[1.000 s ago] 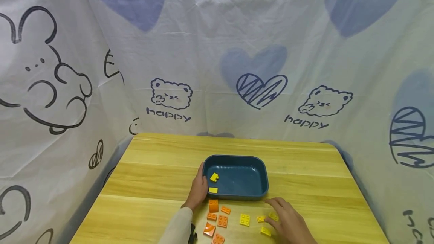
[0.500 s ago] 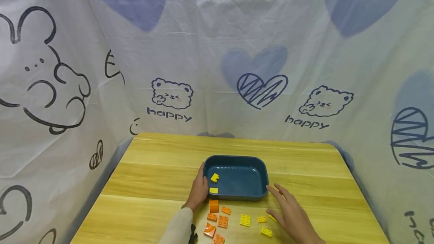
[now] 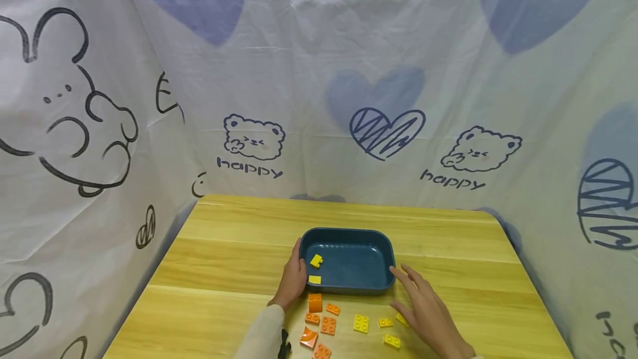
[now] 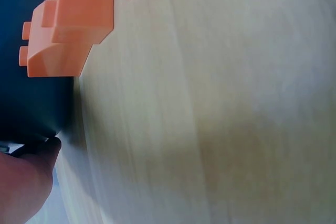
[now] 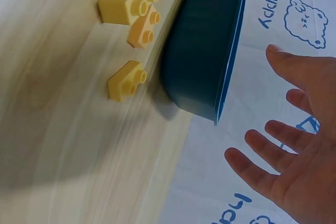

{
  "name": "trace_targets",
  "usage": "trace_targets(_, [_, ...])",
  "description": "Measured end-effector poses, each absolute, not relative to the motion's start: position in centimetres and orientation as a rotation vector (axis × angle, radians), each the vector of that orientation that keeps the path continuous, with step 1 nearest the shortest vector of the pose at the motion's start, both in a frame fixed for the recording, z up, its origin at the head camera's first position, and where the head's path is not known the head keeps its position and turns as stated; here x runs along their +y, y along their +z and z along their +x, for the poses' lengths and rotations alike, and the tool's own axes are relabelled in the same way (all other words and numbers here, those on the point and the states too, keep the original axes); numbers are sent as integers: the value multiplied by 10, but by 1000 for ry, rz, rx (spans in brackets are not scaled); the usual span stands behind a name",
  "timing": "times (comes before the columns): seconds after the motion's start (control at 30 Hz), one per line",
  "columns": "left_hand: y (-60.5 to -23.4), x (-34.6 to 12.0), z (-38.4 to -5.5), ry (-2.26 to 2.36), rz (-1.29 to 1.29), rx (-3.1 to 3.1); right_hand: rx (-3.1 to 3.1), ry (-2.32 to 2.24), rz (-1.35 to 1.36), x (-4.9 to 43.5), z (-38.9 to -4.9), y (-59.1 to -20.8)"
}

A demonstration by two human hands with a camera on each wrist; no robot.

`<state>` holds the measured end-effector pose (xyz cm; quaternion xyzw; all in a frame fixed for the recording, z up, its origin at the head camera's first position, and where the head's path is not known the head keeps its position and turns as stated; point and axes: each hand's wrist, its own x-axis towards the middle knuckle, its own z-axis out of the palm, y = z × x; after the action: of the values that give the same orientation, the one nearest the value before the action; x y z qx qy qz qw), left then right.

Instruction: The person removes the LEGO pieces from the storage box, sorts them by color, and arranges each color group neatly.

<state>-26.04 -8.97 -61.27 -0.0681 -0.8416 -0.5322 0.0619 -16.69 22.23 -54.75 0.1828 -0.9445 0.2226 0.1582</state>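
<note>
A dark teal bin (image 3: 349, 291) stands on the table with two yellow toy bricks, one a tilted brick (image 3: 316, 261), one a flat-looking brick (image 3: 314, 280), at its left end. My left hand (image 3: 291, 278) rests along the bin's left wall, fingers fairly straight; the left wrist view shows only part of it against the wall. At the bin's right front corner is my right hand (image 3: 423, 306), fingers spread and nothing held. In the right wrist view its fingers (image 5: 257, 169) look apart from the bin. A yellow brick (image 3: 401, 319) is partly hidden beneath that hand.
In front of the bin lie several orange bricks, among them a curved one (image 3: 315, 303) and a patterned one (image 3: 308, 338). Loose yellow bricks sit further right, such as a square one (image 3: 361, 323) and a narrow one (image 3: 392, 340). Printed cloth surrounds the wooden table (image 3: 209, 265).
My right hand has left the yellow bricks and moved forward to the bin's right front corner, its fingers spreading. The left hand and bin have stayed in place.
</note>
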Motion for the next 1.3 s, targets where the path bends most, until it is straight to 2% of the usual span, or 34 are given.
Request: trace_targets(1.3, [-615,-90,-261,-1653,-165,-2555,-2779,710,736,140,-241,-532])
